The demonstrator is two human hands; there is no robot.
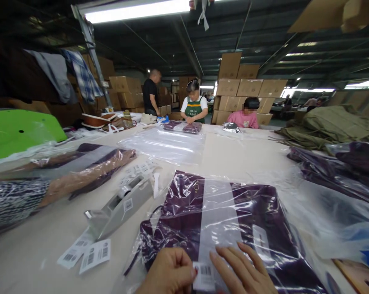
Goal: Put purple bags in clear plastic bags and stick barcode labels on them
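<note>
In front of me on the table lies a folded dark purple garment point(184, 204) in a clear plastic bag, with a pale band down its middle. A small white barcode label point(204, 276) is at the bag's near part. My left hand point(172, 271) pinches the label's left edge between thumb and fingers. Just right of the label, my right hand point(241, 267) rests on the bag with its fingers spread. A grey tape dispenser point(120, 208) stands to the left of the bag, and loose barcode labels point(95, 256) lie at its near end.
On the left are another bagged garment point(95, 163) and a green object point(22, 132). Clear bags point(169, 145) lie further back. More bagged purple garments point(334, 171) and olive clothing point(337, 122) are at right. Several people are beyond, near stacked cartons point(239, 87).
</note>
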